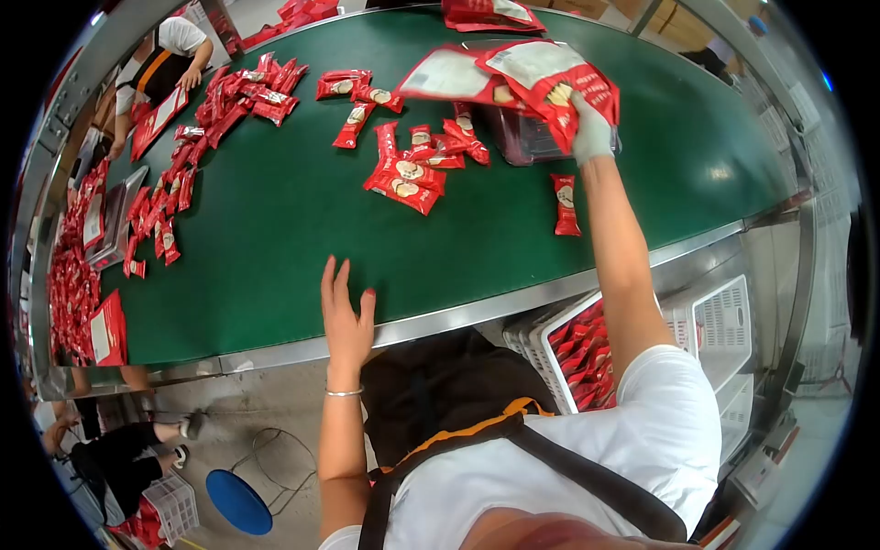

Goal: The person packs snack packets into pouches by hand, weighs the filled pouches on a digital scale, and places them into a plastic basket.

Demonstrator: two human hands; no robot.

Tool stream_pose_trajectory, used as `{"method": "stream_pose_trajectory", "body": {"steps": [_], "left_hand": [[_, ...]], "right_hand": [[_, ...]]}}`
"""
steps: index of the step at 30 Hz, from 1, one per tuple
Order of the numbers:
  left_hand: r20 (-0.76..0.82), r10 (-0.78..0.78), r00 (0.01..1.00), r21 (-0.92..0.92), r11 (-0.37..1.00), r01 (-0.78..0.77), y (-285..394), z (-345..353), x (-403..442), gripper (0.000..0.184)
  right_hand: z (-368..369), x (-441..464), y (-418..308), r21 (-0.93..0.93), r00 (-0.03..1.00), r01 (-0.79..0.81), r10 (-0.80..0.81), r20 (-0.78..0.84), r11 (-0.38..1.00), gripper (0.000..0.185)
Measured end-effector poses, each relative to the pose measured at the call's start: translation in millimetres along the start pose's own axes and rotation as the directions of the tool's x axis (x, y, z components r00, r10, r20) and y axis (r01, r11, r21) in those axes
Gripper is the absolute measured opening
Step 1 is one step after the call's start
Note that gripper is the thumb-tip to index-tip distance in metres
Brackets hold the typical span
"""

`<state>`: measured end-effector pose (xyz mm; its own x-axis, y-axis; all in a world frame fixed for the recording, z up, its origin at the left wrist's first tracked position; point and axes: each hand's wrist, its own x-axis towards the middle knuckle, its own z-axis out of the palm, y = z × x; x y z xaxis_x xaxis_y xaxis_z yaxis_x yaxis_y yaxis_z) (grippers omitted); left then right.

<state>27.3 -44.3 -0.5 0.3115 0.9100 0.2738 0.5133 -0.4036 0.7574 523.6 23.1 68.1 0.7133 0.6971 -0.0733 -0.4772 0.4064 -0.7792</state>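
My right hand [591, 128], in a pale glove, is closed on the edge of a large red and white bag [550, 73]. The bag lies partly over a second similar bag [449, 75], above a clear plastic bin [518, 137]. Bare, with a bracelet at the wrist, my left hand [348, 316] is held open at the near edge of the green table [302, 247], holding nothing. A single red packet [566, 204] lies below the bin. Several small red packets [403, 179] are piled to the bin's left.
Two co-workers [179, 41] [119, 458] are at the left. More red packets [261, 92] and another clear bin [119, 220] lie on the table's left part. White crates [724, 325] stand below the near edge at right, a blue stool [238, 501] at lower left.
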Motion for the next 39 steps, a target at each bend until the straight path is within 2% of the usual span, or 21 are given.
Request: {"method": "stream_pose_trajectory", "body": {"steps": [2,3,4,7,8,10,12,14,15,16,17,20,23,26,28,30,32,33,34,35,39], "left_hand": [[0.037,-0.044,0.998,-0.112,0.993,0.047,0,8,7,0.066],[0.257,-0.131,0.957,-0.572,0.778,0.260,7,19,9,0.069],[0.472,-0.087,0.877,-0.816,0.333,0.472,16,31,8,0.072],[0.459,-0.017,0.888,-0.880,-0.149,0.452,59,63,2,0.066],[0.417,-0.202,0.886,-0.901,-0.219,0.374,62,69,-1,0.050],[0.378,-0.427,0.822,-0.925,-0.215,0.313,58,74,-3,0.037],[0.342,-0.506,0.792,-0.939,-0.211,0.271,40,83,-18,0.031],[0.252,-0.681,0.687,-0.949,-0.033,0.315,27,86,-35,0.027],[0.264,-0.750,0.606,-0.942,-0.065,0.330,32,75,-38,0.026],[0.214,-0.782,0.585,-0.959,-0.053,0.280,30,70,-43,0.024],[0.100,-0.753,0.651,-0.980,0.037,0.193,25,65,-51,0.025],[-0.052,-0.686,0.726,-0.979,0.177,0.097,-7,47,-68,0.030],[0.013,-0.701,0.713,-0.981,0.130,0.145,9,35,-61,0.039],[0.242,-0.590,0.770,-0.952,0.009,0.307,10,25,-77,0.045],[0.568,-0.352,0.744,-0.813,-0.100,0.574,17,8,-89,0.048],[0.674,-0.292,0.678,-0.702,0.031,0.712,27,-13,-84,0.047],[0.336,-0.262,0.905,-0.245,0.903,0.352,37,-26,-62,0.056],[0.204,-0.157,0.966,0.077,0.987,0.144,37,-29,-44,0.067],[0.114,-0.002,0.993,0.412,0.910,-0.046,33,-34,-29,0.079],[0.161,-0.146,0.976,0.560,0.828,0.031,26,-37,-23,0.093],[0.334,-0.375,0.865,0.561,0.817,0.137,-7,-54,-29,0.107]], "right_hand": [[11,-73,-8,-0.044,0.998,-0.044,0.046,0.043,0.998,0.038],[21,-114,-8,-0.057,0.993,-0.120,0.121,0.012,0.991,0.041],[16,-144,1,-0.050,0.984,-0.151,0.155,0.091,0.987,0.042],[1,-221,35,-0.148,0.921,-0.320,0.344,0.185,0.936,0.042],[-14,-230,55,-0.187,0.887,-0.398,0.429,0.173,0.898,0.042],[-10,-251,52,-0.403,0.872,-0.346,0.450,0.196,0.847,0.035],[-32,-231,45,-0.881,0.876,0.213,0.318,0.364,0.422,0.031],[-15,-222,14,-0.808,0.813,0.491,0.162,0.559,0.325,0.030],[-8,-215,0,-0.816,0.862,0.416,0.112,0.495,0.402,0.030],[-8,-194,-13,-0.713,0.786,0.564,-0.008,0.618,0.416,0.031],[8,-188,-31,-0.696,0.852,0.475,-0.085,0.516,0.539,0.031],[0,-135,-69,-0.619,0.813,0.582,-0.385,0.437,0.527,0.030],[19,-112,-92,-0.403,0.653,0.753,-0.664,0.364,0.520,0.034],[-25,-57,-109,-0.538,0.627,0.722,-0.740,0.242,0.436,0.031],[-10,-65,-112,-0.513,0.639,0.703,-0.754,0.152,0.493,0.034],[-5,-68,-111,-0.413,0.724,0.625,-0.689,-0.011,0.663,0.035],[-22,-55,-112,-0.448,0.782,0.568,-0.623,0.033,0.690,0.043],[-15,-55,-109,-0.326,0.804,0.552,-0.593,-0.035,0.767,0.043],[-11,-56,-108,-0.193,0.826,0.532,-0.555,-0.097,0.825,0.042],[-14,-48,-105,-0.130,0.781,0.616,-0.624,-0.035,0.777,0.035],[-16,-36,-110,-0.073,0.825,0.543,-0.547,-0.141,0.837,0.037]]}}
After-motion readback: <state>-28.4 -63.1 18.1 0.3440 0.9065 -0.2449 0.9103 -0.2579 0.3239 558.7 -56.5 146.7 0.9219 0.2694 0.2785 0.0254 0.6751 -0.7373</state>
